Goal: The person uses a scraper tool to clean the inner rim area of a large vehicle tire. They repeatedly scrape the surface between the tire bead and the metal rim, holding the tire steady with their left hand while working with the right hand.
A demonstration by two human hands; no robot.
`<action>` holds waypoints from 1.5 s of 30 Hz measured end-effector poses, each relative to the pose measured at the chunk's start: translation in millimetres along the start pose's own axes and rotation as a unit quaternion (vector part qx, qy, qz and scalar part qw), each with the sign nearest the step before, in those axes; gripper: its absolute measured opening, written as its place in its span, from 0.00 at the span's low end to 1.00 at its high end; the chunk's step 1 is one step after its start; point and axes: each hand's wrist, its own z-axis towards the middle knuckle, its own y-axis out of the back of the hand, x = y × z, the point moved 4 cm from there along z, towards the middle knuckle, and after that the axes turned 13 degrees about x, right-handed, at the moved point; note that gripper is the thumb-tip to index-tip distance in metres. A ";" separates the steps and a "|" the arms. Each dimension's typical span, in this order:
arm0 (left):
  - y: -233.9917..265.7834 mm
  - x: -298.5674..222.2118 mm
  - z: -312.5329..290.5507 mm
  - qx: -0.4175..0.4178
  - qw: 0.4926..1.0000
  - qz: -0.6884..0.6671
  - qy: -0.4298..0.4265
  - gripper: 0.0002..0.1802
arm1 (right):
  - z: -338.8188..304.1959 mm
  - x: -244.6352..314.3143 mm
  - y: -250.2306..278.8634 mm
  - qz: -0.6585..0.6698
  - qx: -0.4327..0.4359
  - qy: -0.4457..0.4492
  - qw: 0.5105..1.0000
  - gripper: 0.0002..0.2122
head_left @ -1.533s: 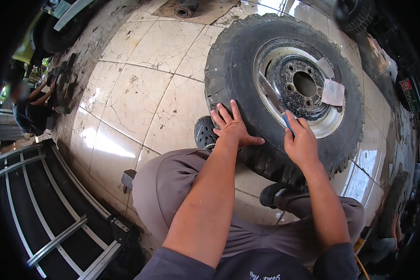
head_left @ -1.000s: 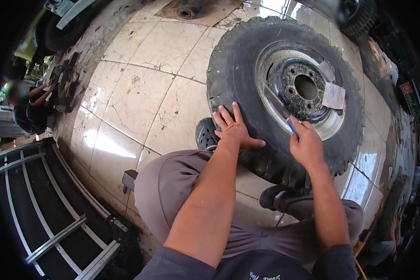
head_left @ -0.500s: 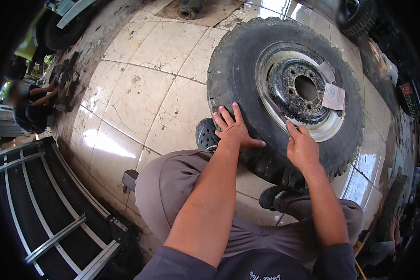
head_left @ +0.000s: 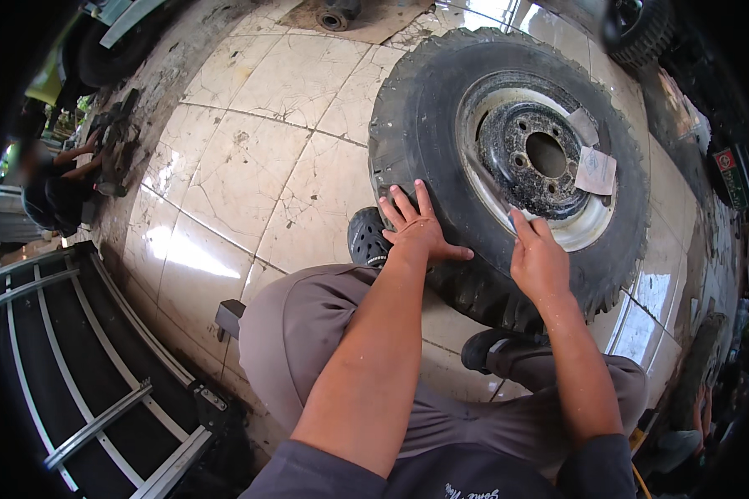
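Observation:
A large black tyre [head_left: 429,125] lies flat on the tiled floor in front of me, fitted on a dirty black and white steel wheel rim [head_left: 581,235]. My left hand [head_left: 416,229] rests with spread fingers on the tyre's near-left sidewall. Closed at the rim's near edge, my right hand [head_left: 539,258] grips a thin, blade-like tool [head_left: 498,195]. The tool's long end lies against the white part of the rim; its handle is mostly hidden in the fist. Two small pale pieces of what looks like sandpaper [head_left: 595,171] lie on the rim's right side.
A black rack with silver rails [head_left: 91,333] stands at the left. Beyond it, another person [head_left: 50,187] crouches beside dark parts. A greasy metal part [head_left: 334,18] sits on cardboard [head_left: 391,18] at the far side. Another tyre [head_left: 645,37] is at the far right.
My right hand has shifted very slightly on the rim, still gripping the tool. My left hand stays on the tyre. At the left, the other person's arms have moved a little.

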 end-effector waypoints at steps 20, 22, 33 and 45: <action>-3.3 4.3 -2.3 0.000 1.000 -0.008 -0.003 0.92 | 1.8 -9.2 -9.4 -0.006 0.033 -0.047 0.998 0.24; 2.5 1.4 0.1 -0.010 1.000 -0.005 -0.006 0.91 | 0.9 -14.7 -7.0 0.037 0.009 -0.043 0.998 0.24; -3.3 -1.7 -1.1 0.009 1.000 -0.010 0.002 0.92 | 7.7 -22.3 17.0 0.734 0.078 -0.147 0.659 0.09; -50.4 -3.0 22.8 -0.373 0.901 -0.181 0.130 0.42 | 37.3 -68.3 -19.3 0.412 0.125 -0.136 0.892 0.17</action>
